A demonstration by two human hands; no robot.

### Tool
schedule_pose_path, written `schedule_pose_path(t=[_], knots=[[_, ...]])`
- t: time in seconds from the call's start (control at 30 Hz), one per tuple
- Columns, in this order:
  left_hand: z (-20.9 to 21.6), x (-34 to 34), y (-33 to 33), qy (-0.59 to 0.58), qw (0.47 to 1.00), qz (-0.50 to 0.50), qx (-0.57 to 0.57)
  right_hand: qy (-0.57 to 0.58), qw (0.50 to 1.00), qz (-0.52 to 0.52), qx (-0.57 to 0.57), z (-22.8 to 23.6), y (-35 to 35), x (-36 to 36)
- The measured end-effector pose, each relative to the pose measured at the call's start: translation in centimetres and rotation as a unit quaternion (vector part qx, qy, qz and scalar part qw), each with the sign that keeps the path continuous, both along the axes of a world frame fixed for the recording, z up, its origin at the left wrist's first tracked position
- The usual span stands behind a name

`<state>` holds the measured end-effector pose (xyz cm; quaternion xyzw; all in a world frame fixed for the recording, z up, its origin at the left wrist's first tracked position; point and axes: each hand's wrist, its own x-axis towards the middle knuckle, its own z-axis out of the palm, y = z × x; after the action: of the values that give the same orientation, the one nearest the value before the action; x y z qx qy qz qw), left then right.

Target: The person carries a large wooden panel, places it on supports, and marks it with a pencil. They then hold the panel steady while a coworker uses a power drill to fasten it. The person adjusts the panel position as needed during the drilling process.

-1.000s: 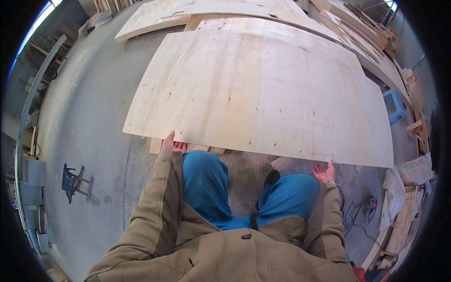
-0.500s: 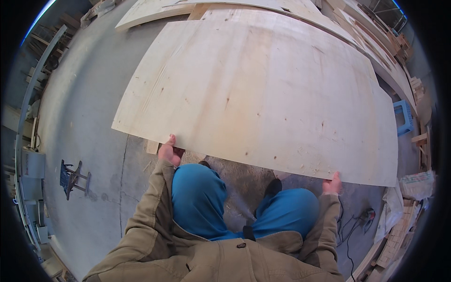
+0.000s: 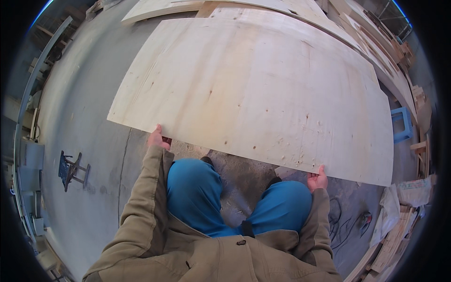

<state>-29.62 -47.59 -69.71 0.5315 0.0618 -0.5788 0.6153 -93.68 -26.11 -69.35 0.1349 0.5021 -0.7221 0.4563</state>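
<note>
A broad, pale plywood sheet point(image 3: 263, 89) with knots and brownish streaks spans the view in front of my bent knees. My left hand point(image 3: 159, 138) grips its near edge towards the left corner, thumb on top and fingers underneath. Further right along the same edge, my right hand point(image 3: 318, 180) holds on in the same way, its fingers mostly hidden below the sheet. Small chips or splinters lie on the surface above my right hand. The near edge slants, lower at the right than at the left.
More wooden boards point(image 3: 162, 11) lie beyond the sheet. On the floor at left stands a small dark folding stool point(image 3: 70, 170). A blue plastic stool point(image 3: 401, 124) is at right, near a power tool with a cable point(image 3: 364, 220) and stacked timber point(image 3: 392, 239).
The sheet's near edge and both my hands have shifted slightly left and upward in view. My grip stays the same on both sides.
</note>
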Motion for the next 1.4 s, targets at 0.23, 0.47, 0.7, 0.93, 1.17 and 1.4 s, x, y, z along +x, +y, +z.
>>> schedule_pose_path(t=[0.23,0.47,0.7,0.93,1.17,1.4], knots=[[4.3,-3.3,1.7,0.089,0.989,-0.067,0.1,-0.008,0.991,0.111,0.073,0.4,1.2,-3.2],[5.2,-5.0,2.0,0.031,0.987,-0.141,0.066,0.0,0.979,0.136,0.151,4.7,4.6,-9.3],[-6.6,-3.4,-5.4,-0.293,0.922,-0.241,0.082,0.028,0.977,0.12,0.172,6.7,3.3,-11.1],[-7.8,-2.3,-4.2,-0.19,0.958,-0.214,0.01,-0.021,0.983,0.103,0.151,3.1,1.8,-11.0],[-9.7,-0.7,-3.0,-0.089,0.96,-0.263,-0.018,-0.02,0.995,0.024,0.096,2.5,-1.5,-9.3],[-3.8,-4.4,-1.2,0.039,0.985,-0.164,0.033,0.011,1.0,0.017,0.017,-0.8,-1.7,-10.7]])
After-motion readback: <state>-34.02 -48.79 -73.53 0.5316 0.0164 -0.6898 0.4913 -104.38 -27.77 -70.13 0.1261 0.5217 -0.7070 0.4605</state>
